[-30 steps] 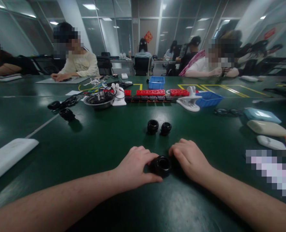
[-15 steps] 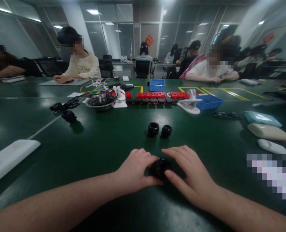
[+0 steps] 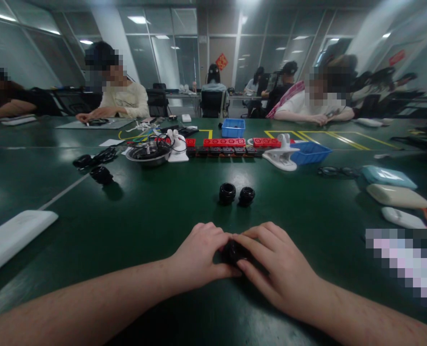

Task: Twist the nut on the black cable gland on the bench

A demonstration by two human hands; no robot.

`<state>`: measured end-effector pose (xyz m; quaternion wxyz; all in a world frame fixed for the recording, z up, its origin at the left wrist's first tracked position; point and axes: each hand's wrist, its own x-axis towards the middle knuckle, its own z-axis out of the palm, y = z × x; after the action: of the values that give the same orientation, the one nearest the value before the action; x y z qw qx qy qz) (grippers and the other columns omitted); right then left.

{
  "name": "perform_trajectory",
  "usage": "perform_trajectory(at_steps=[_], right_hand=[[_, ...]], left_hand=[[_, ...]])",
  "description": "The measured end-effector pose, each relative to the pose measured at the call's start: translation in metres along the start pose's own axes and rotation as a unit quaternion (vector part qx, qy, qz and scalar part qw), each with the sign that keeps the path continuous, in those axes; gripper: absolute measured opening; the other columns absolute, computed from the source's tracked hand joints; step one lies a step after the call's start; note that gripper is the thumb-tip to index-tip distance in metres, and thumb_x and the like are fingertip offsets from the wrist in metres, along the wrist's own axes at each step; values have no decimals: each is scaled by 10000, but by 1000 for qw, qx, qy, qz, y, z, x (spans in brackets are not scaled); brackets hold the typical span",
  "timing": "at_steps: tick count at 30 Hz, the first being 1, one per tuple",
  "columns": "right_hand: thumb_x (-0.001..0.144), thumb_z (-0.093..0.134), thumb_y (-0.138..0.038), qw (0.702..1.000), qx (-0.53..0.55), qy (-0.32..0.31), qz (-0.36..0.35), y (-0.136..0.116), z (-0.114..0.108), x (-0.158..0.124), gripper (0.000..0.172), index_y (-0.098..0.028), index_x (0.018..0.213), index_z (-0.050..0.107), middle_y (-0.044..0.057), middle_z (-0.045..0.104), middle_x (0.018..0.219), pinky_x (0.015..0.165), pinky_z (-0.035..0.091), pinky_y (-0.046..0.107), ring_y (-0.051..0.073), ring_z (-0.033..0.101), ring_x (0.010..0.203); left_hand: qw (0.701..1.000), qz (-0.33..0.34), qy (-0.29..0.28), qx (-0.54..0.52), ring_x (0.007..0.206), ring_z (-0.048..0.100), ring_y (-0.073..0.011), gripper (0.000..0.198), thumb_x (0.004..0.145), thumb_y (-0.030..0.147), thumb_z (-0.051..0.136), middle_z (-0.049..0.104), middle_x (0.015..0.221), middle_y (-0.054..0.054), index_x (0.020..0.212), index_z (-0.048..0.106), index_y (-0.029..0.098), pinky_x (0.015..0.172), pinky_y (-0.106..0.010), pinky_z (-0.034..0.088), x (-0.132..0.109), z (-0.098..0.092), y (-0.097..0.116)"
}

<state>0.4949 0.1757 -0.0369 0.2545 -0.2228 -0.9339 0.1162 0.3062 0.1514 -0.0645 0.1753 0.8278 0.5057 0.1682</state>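
Between both hands, low over the green table, is a glossy black ring-shaped fitting (image 3: 234, 251). My left hand (image 3: 206, 252) is closed on its left side, thumb below and fingers above. Against its right side, the fingers and thumb of my right hand (image 3: 274, 259) also grip it. Much of the fitting is hidden behind the fingers. Just beyond the hands two similar black parts stand side by side, a larger ring (image 3: 227, 193) and a smaller ring (image 3: 247, 196). Another black part (image 3: 101, 175) lies farther off to the left.
Red power strips (image 3: 224, 142) run across the table's middle, with a metal bowl (image 3: 148, 156), a white clip stand (image 3: 283, 156) and blue bins (image 3: 310, 153) near them. A white case (image 3: 18, 235) lies left; pouches (image 3: 397, 196) lie right. Several people sit beyond.
My right hand has moved left and closed its fingers on the black fitting, which shows less of its opening now. My left hand has kept its hold.
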Motion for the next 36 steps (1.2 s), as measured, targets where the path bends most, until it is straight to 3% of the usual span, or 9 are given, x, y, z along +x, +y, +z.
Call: perform_trajectory(at_steps=[13,36], right_hand=[[832,468,-186,999,-35,-11,35,-6,2,1,230,-160,1032,578,73,575,953,715,417,385,222,471,825],[841,447,-178,1000,-26,-3,16,-5,4,-2,293,-75,1101,535,111,572,937,717,439,386,223,475,809]], left_hand=[[1000,-12,3,3,738,460,-164,299,700,425,687,524,758,29,781,536,180,641,-278,302,1,0,1],[1000,-12,2,-5,734,451,-167,309,697,422,690,521,734,25,724,512,171,646,-274,297,1,2,-1]])
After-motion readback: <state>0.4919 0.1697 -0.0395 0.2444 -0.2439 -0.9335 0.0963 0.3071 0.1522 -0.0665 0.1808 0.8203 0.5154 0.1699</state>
